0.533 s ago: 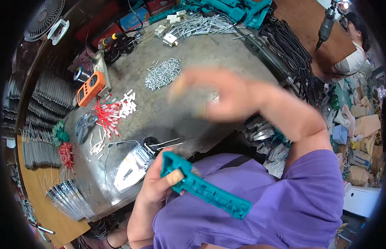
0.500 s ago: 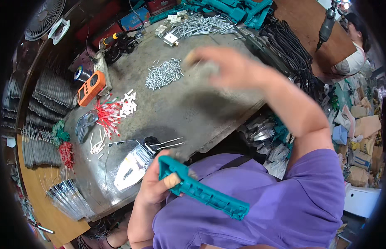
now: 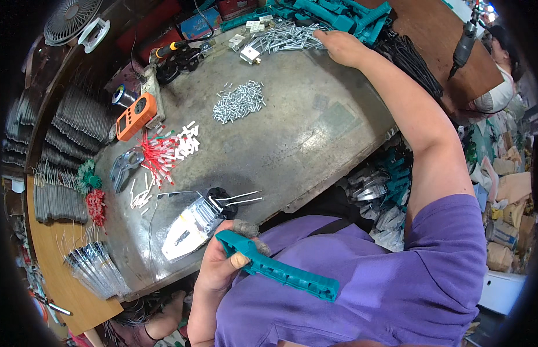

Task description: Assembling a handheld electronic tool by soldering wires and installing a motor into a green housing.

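My left hand (image 3: 220, 260) is closed around one end of a long teal plastic housing piece (image 3: 289, 276), its ribbed hollow side showing. Finger cots cover some of its fingertips. The other end of the housing slants down to the right, in front of my purple shirt. My right hand (image 3: 345, 48) is stretched to the far side of the table. Its curled fingers touch the right end of a pile of long silver screws (image 3: 286, 38), beside stacked teal housings (image 3: 332, 18). What those fingers pinch, if anything, is too small to make out.
On the metal table (image 3: 303, 144) lie short screws (image 3: 240, 102), red-and-white wire pieces (image 3: 159, 156), an orange meter (image 3: 136, 117) and a silver heating part (image 3: 191, 231) with two prongs. Black cords (image 3: 413, 66) lie at right; a power screwdriver (image 3: 464, 49) hangs beyond. Another person sits upper right.
My right hand has swept from above the table's middle to the long screws at the far side. My left hand still holds the teal housing, slightly tilted.
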The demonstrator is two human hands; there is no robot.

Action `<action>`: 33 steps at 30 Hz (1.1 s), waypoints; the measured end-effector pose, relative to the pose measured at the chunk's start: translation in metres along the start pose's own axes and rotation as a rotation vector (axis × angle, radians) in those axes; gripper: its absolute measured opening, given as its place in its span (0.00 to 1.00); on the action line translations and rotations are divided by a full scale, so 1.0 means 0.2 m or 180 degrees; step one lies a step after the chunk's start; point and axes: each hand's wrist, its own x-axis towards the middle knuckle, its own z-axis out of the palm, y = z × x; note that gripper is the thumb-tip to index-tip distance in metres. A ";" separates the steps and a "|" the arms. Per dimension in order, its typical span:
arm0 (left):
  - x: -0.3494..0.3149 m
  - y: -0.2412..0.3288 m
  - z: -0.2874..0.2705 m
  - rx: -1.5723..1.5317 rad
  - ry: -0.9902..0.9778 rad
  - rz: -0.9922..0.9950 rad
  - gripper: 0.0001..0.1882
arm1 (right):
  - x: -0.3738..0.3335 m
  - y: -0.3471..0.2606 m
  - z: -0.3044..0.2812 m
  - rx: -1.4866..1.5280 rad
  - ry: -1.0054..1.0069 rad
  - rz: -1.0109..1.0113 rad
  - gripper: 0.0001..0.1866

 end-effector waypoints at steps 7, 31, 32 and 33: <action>0.04 0.00 0.07 0.0096 0.0201 0.0149 0.31 | 0.08 -0.03 0.08 0.0174 0.0411 -0.0422 0.26; -0.02 0.04 0.06 0.0647 0.0810 0.1217 0.23 | -0.37 -1.26 -0.75 0.4577 -0.2291 -0.1044 0.22; -0.04 0.06 0.05 0.1087 0.0794 0.1159 0.23 | -0.36 -1.28 -0.76 0.4458 -0.2391 -0.0992 0.23; -0.04 0.07 0.05 0.1078 0.0821 0.1167 0.23 | -0.35 -1.30 -0.75 0.4454 -0.2411 -0.1016 0.23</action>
